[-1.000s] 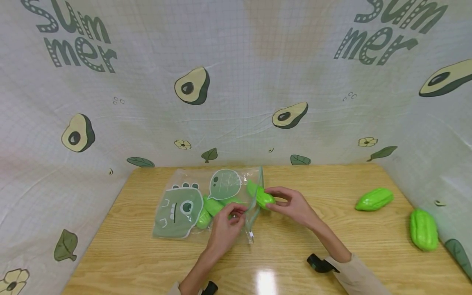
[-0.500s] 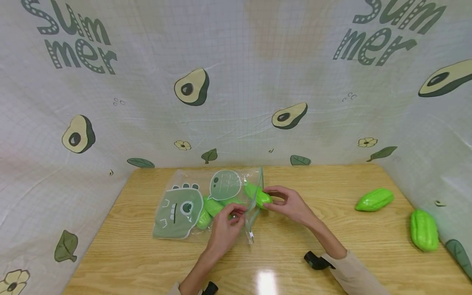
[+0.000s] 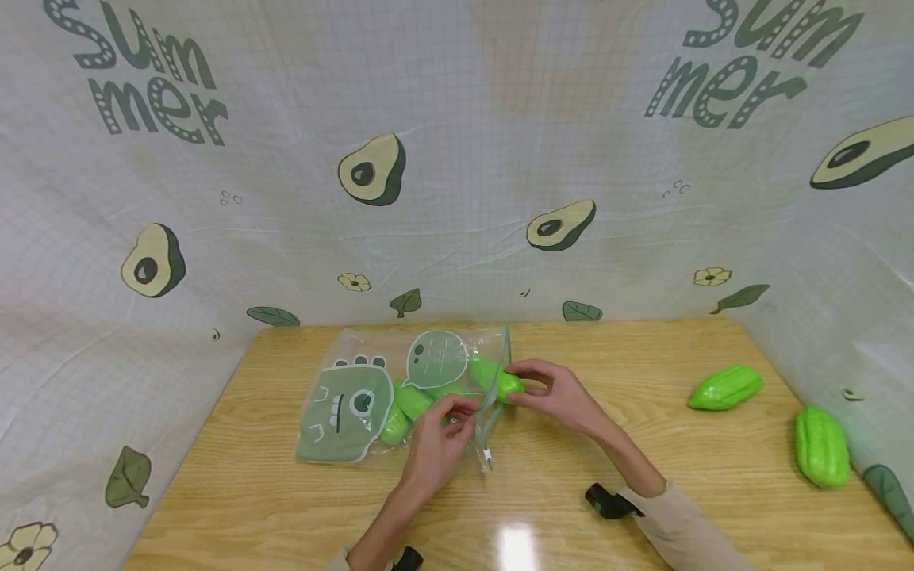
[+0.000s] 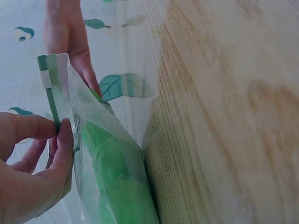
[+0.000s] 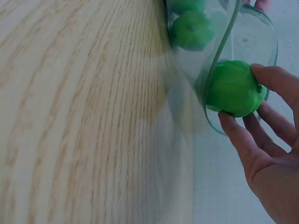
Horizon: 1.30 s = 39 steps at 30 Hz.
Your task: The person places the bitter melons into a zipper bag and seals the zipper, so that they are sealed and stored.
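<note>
Clear plastic with a green monster print forms the zip bag, lying on the wood-grained surface, its mouth toward three o'clock. The left hand, between the bag's four and five o'clock, pinches the edge of that mouth. The right hand, at three o'clock, grips a ridged green fruit partly inside. Several bagged fruits lie within. Well apart, toward three o'clock, rests a loose fruit, with a second fruit at its four o'clock.

The bag is shiny plastic, table apparently wood.
</note>
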Each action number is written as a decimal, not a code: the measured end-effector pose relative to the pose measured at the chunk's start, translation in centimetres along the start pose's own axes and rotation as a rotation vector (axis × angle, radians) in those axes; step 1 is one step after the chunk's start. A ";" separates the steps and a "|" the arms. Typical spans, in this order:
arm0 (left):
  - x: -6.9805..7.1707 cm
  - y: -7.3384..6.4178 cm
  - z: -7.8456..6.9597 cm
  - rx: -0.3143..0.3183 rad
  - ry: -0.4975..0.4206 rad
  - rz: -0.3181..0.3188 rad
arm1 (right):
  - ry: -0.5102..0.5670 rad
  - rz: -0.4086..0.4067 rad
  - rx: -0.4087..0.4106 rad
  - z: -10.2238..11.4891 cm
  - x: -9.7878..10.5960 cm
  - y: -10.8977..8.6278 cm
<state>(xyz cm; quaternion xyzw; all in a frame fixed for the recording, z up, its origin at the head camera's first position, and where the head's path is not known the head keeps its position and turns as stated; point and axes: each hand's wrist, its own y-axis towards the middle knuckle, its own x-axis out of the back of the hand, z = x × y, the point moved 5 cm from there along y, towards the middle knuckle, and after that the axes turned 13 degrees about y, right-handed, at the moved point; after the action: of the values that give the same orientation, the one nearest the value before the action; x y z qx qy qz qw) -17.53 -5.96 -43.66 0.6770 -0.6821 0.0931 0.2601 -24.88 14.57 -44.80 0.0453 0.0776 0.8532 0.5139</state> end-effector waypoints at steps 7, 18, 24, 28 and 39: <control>0.0 0.0 -0.1 0.004 -0.007 0.006 | -0.014 -0.004 0.003 -0.4 -0.1 0.3; 0.0 0.0 -0.1 -0.004 -0.018 0.008 | -0.066 0.004 0.010 -0.5 -0.5 0.8; 0.1 0.0 0.0 -0.006 -0.013 0.006 | -0.078 0.008 -0.001 -0.8 -0.5 1.0; 0.1 0.0 0.0 -0.011 -0.009 0.001 | -0.096 0.020 0.006 -0.8 -0.7 1.3; 0.0 -0.1 -0.1 -0.047 -0.025 0.020 | -0.174 0.047 0.045 -0.8 -1.0 1.8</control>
<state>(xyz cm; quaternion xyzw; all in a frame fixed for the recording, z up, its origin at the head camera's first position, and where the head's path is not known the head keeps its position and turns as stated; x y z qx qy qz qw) -17.44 -5.90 -43.55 0.6649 -0.6942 0.0709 0.2664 -26.10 12.75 -45.25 0.1329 0.0508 0.8559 0.4972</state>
